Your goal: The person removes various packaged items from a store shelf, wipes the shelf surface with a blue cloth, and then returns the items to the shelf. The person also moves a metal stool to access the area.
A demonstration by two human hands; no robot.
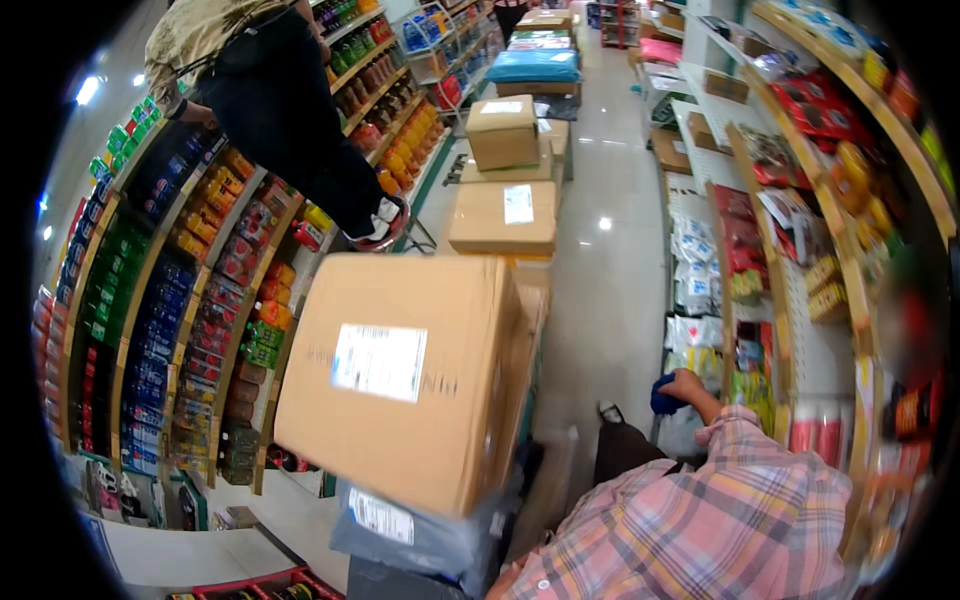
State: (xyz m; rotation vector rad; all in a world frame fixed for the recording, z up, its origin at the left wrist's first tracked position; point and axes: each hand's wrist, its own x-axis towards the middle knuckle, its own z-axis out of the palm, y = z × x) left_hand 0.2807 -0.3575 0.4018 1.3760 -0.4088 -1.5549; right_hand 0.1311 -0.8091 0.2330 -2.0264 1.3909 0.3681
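Note:
My right hand [684,385] is closed around a dark blue cloth-like bundle [666,397], held over the aisle beside the right-hand shelves. Only a small part of my left hand [508,580] shows at the bottom edge, close to the grey plastic-wrapped parcel [435,541]; its fingers are hidden. A large cardboard box [307,315] with a white printed label [381,362] rests tilted on that parcel, left of my body. Behind it, smaller cardboard boxes [469,217] are lined up on a long row of stock.
Bottled drinks fill the shelves [161,300] on the left. A person [277,112] stands there on a round stool [382,236], facing the shelves. Packaged goods line the right-hand shelves [780,300]. A blue wrapped parcel [534,66] lies farther along the row. Tiled floor [592,285] runs between.

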